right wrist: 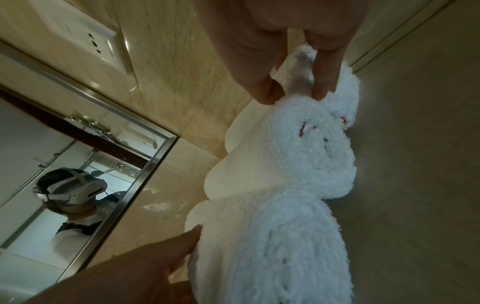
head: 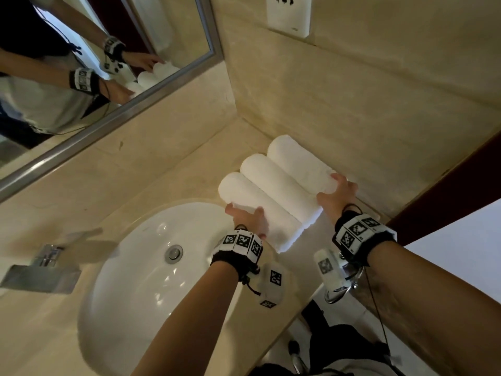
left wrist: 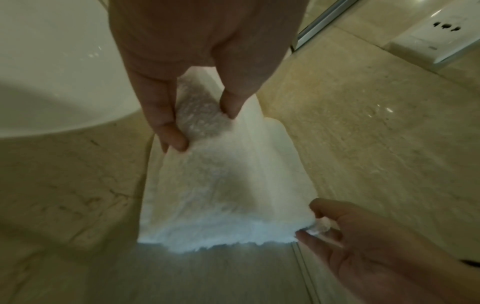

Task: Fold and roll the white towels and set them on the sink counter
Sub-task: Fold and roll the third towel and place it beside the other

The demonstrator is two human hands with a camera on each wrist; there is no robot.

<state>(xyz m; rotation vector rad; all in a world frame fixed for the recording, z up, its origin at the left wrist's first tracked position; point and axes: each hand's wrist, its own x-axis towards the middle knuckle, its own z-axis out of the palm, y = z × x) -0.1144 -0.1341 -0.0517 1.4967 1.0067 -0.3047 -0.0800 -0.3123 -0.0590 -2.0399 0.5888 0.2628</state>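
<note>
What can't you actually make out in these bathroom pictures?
- Faucet: blurred in the head view, cut by the left edge.
- Rolled towels: undersides hidden against the counter.
- Right hand: the towel ends hide its fingertips in the head view.
- Red marks: too small to read, right wrist view.

3 rolled towels side by side on counter, L hand & R hand at outer rolls

Warm, dim indoor light, with glare spots on the white sink and glossy wall tiles. Wide-angle bending curves the mirror frame; both wrist views are soft, grainy and shadowed near the lens.
</note>
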